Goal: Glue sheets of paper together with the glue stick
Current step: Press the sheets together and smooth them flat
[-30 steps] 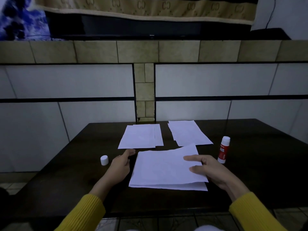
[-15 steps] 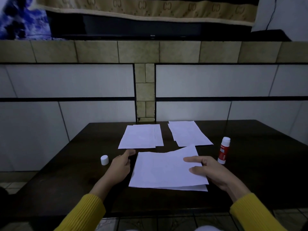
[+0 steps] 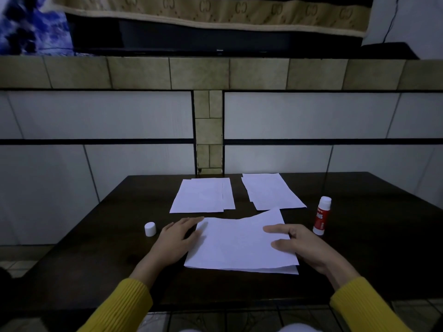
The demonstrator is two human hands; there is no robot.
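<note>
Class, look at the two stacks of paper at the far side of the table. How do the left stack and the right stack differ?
The left stack lies fairly square to the table edge; the right stack is turned at an angle. The left stack shows a sheet offset along its right side; the right stack's offset shows at its left edge. Both are white, flat and untouched.

Left hand (image 3: 176, 238) flat, fingers straight — right hand (image 3: 299, 245) likewise, palm down, both forearms forward.

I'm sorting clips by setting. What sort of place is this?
Probably a room in a home: a dark wooden table against a white-and-tan tiled wall, with a patterned beige cloth hanging over a dark screen.
</note>
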